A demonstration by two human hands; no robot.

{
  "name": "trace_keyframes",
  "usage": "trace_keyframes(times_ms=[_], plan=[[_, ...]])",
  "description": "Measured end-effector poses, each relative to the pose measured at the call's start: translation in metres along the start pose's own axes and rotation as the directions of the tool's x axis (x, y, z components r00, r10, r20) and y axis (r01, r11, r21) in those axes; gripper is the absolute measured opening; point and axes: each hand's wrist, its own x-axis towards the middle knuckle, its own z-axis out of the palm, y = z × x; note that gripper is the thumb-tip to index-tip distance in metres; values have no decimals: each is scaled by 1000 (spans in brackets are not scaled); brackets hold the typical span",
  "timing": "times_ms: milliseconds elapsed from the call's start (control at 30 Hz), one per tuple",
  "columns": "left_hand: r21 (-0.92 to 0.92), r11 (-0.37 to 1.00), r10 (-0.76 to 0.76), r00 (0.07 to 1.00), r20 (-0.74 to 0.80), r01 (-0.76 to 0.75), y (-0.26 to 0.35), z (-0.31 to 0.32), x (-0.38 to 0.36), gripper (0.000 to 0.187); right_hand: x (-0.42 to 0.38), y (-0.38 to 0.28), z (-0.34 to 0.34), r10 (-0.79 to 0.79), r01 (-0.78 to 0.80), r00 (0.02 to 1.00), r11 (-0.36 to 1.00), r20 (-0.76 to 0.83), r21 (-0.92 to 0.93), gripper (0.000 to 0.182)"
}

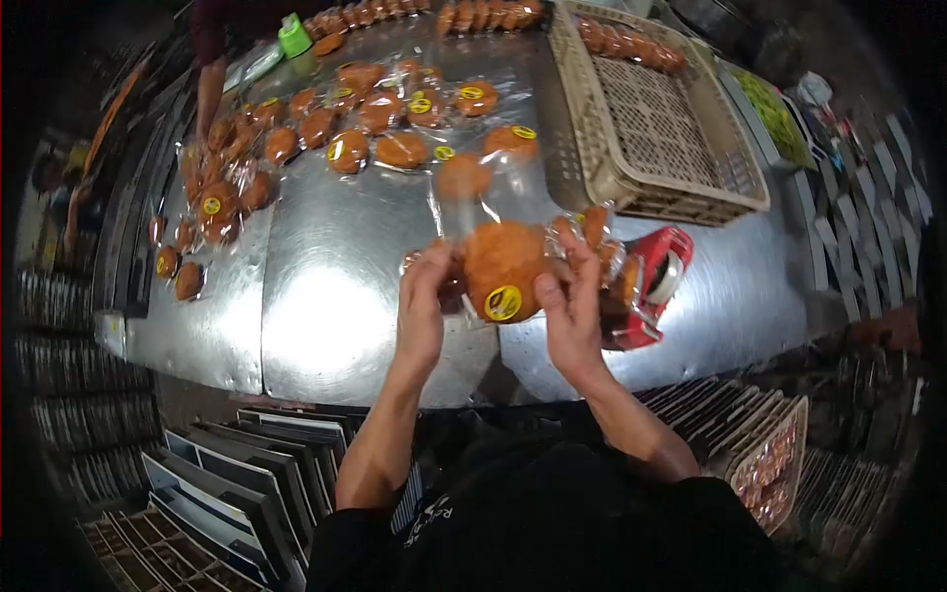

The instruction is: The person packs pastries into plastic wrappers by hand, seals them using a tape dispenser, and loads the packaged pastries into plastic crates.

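Between my two hands, above the metal table, is a round brown bun (505,259) in a clear bag with a yellow and black sticker near its lower edge. My left hand (426,301) grips the bag's left side, with the fingers bent around it. On the right side, my right hand (575,301) holds it with the thumb in front and the fingers behind. A red tape dispenser (651,291) stands just right of my right hand. More wrapped buns lie beyond and partly behind my hands, some with the same sticker.
A beige plastic crate (681,187) holding a long pack sits at the back right, beside a box of green items (774,118). Wrapped buns (380,113) spread over the metal table (345,227). Another person's arm (209,94) reaches in at back left, near a green object (293,37).
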Motion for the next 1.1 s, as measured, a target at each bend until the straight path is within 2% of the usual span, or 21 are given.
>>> trace_keyframes(times_ms=[67,100,167,233,300,333,400,433,467,567,600,633,733,800,833,900,933,967,1000,1033,1100], plan=[[134,976,213,882,-420,-172,-13,44,2,31,-17,0,-20,-49,50,999,992,10,-118,37],[137,976,209,895,-393,-168,-14,62,-1,31,-20,-9,-31,-124,129,992,972,34,-195,32],[495,732,648,704,-291,-469,-13,96,-10,41,-23,-35,-51,-254,273,962,897,99,-348,25],[435,748,626,751,-210,-502,-19,117,-27,37,-31,-69,-60,-411,388,911,836,25,-388,17],[480,618,735,675,-72,-622,-3,132,-38,27,-47,-71,-75,-373,299,909,894,-185,-334,15],[183,918,394,870,-296,-353,9,148,-52,28,-51,-74,-77,-371,296,909,895,-189,-334,15],[203,899,433,856,-283,-387,-2,151,-47,29,-57,-81,-78,-229,231,952,973,-203,-15,14],[220,876,478,838,-263,-430,-4,151,-45,30,-60,-83,-76,-230,233,951,972,-206,-15,14],[249,939,287,941,-181,-239,15,150,-52,31,-62,-83,-72,-236,265,949,956,-210,123,14],[115,985,141,982,-128,-127,4,130,-40,31,-70,-82,-61,-217,263,961,911,-174,318,13],[278,921,333,921,-200,-273,5,132,-47,33,-71,-84,-55,-197,250,961,919,-195,303,13],[205,871,491,812,-315,-447,2,142,-47,33,-72,-85,-51,-179,238,960,927,-216,289,14],[74,890,454,862,-227,-449,19,136,-54,34,-75,-80,-47,-222,267,945,947,-242,177,15],[369,817,527,834,-166,-443,18,118,-58,37,-77,-77,-41,-261,283,908,959,-328,20,19],[364,818,529,831,-171,-445,19,115,-53,37,-74,-77,-39,-265,285,909,959,-323,15,19],[272,938,225,974,-2,-216,17,107,-42,38,-76,-76,-34,-262,300,937,942,-230,149,20],[221,972,-135,965,225,84,8,88,-28,34,-75,-74,-32,-224,256,955,954,-194,157,21],[215,972,-138,967,216,91,-5,86,-22,34,-77,-70,-27,-216,246,959,956,-185,157,21],[386,779,588,788,-180,-493,-11,96,-18,32,-77,-67,-24,-186,220,960,963,-208,157,20],[300,683,729,597,-335,-666,-15,107,-28,28,-76,-63,-23,-159,197,960,968,-230,156,19],[350,306,825,64,-561,-885,-8,133,-49,23,-74,-56,-26,-150,189,970,960,-193,205,18]])
